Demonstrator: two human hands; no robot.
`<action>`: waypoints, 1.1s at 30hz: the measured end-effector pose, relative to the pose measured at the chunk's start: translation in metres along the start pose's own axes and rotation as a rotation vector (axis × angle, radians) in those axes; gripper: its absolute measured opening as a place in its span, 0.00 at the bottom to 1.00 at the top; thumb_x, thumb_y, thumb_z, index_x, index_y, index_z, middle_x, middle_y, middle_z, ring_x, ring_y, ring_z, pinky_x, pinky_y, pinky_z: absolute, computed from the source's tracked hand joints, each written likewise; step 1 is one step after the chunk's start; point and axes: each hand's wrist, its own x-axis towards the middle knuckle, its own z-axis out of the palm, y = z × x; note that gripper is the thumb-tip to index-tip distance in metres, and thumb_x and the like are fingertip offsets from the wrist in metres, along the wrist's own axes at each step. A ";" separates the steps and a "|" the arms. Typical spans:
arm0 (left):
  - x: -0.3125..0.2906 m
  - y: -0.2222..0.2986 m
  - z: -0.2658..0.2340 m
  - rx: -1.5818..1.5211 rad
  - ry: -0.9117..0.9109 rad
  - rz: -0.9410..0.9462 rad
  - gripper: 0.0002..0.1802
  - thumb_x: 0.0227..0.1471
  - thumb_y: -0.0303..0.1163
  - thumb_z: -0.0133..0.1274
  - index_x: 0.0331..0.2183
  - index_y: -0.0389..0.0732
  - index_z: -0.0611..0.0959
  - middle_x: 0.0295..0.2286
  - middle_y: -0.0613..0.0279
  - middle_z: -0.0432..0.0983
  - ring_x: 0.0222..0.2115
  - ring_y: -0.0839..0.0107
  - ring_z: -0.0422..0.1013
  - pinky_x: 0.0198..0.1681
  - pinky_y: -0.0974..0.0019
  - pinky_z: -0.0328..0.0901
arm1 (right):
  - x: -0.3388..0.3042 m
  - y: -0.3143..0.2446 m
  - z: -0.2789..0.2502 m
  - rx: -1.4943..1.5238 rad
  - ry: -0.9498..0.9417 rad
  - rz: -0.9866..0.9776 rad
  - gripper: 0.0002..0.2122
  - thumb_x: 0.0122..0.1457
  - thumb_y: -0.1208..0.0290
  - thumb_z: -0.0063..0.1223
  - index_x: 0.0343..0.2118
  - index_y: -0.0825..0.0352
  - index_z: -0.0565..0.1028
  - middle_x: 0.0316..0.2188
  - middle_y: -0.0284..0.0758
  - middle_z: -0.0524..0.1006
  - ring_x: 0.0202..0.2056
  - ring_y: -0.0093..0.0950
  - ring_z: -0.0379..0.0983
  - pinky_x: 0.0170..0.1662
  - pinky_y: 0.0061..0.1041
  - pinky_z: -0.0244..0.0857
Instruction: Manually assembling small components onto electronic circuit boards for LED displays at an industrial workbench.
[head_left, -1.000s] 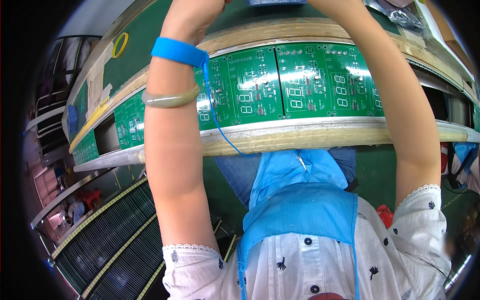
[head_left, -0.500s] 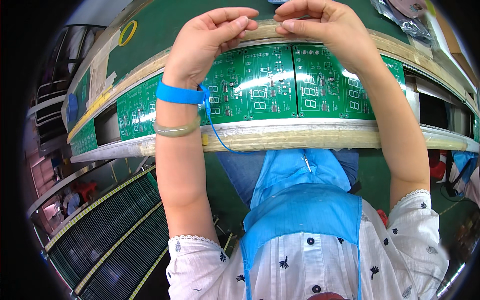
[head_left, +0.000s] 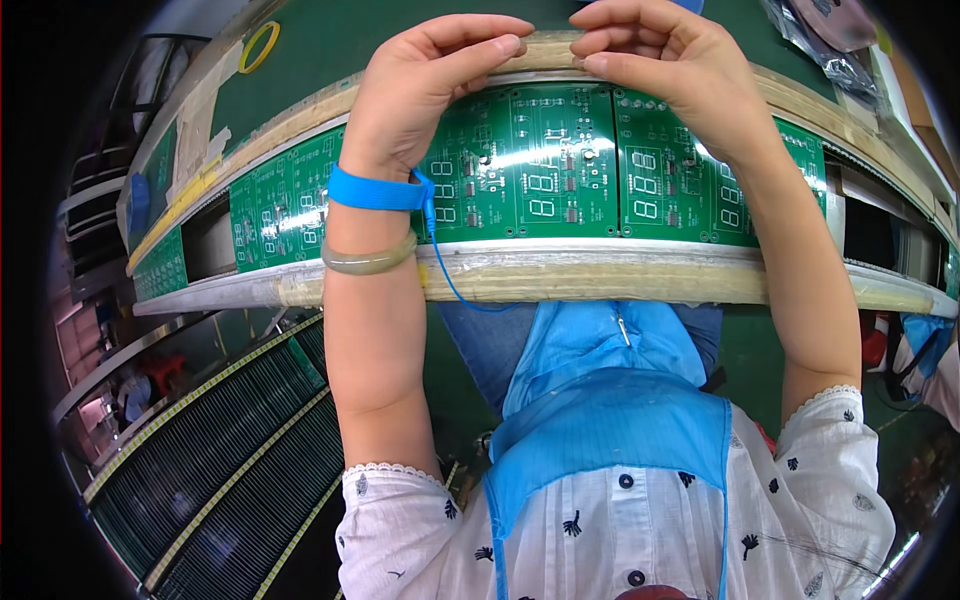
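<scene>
Both my hands are raised over the far rail of a track that carries green circuit boards (head_left: pixel 560 205). My left hand (head_left: pixel 425 85) has its thumb and forefinger drawn together in a pinch; whatever is between them is too small to make out. Facing it across a narrow gap, my right hand (head_left: pixel 690 75) also pinches, thumb against fingers, and its contents cannot be made out either. The boards lie flat in a row below, with white digit outlines and small dark parts on them. A blue wrist strap (head_left: pixel 375 190) with a cord and a bangle (head_left: pixel 370 257) circle my left forearm.
A pale near rail (head_left: pixel 600 272) and a far rail (head_left: pixel 545 55) border the boards. A yellow ring of tape (head_left: pixel 260 47) rests on the green bench at the far left. Clear plastic bags (head_left: pixel 825 55) lie far right. Racks of stacked boards (head_left: pixel 215 480) stand at lower left.
Both hands sit slightly further right in the picture, still pinched and close together. The boards beneath them also appear shifted a little to the right.
</scene>
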 end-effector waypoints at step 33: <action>-0.010 0.020 0.010 0.280 0.086 -0.086 0.07 0.55 0.26 0.62 0.35 0.32 0.86 0.29 0.66 0.81 0.29 0.81 0.73 0.33 0.77 0.68 | -0.005 0.000 0.022 -0.933 -0.010 -0.358 0.15 0.56 0.77 0.58 0.46 0.69 0.73 0.28 0.40 0.81 0.33 0.39 0.79 0.37 0.33 0.72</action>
